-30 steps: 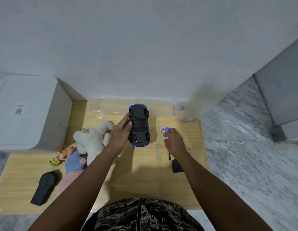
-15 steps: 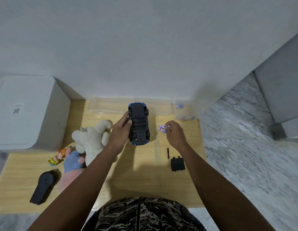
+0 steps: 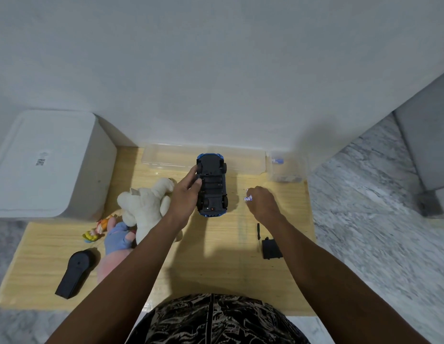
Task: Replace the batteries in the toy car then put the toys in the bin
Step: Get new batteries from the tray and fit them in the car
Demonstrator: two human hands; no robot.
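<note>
The blue toy car (image 3: 212, 187) lies upside down on the wooden board (image 3: 216, 256), its black underside and uncovered battery bay facing up. My left hand (image 3: 185, 197) grips the car's left side, fingers curled round the body. Just right of the car, my right hand (image 3: 262, 203) pinches a small white and blue battery (image 3: 248, 198) at the fingertips. The black battery cover (image 3: 271, 248) and a thin screwdriver (image 3: 258, 231) lie on the board below my right hand.
A white lidded bin (image 3: 46, 165) stands at the left. A cream plush toy (image 3: 146, 207), a blue and pink soft toy (image 3: 116, 240), a small orange figure (image 3: 96, 230) and a black remote (image 3: 75, 273) lie on the left half. Clear plastic containers (image 3: 171, 157) line the wall.
My right hand has lifted off the board with the battery and drawn slightly towards the car. The left hand keeps its hold on the car.
</note>
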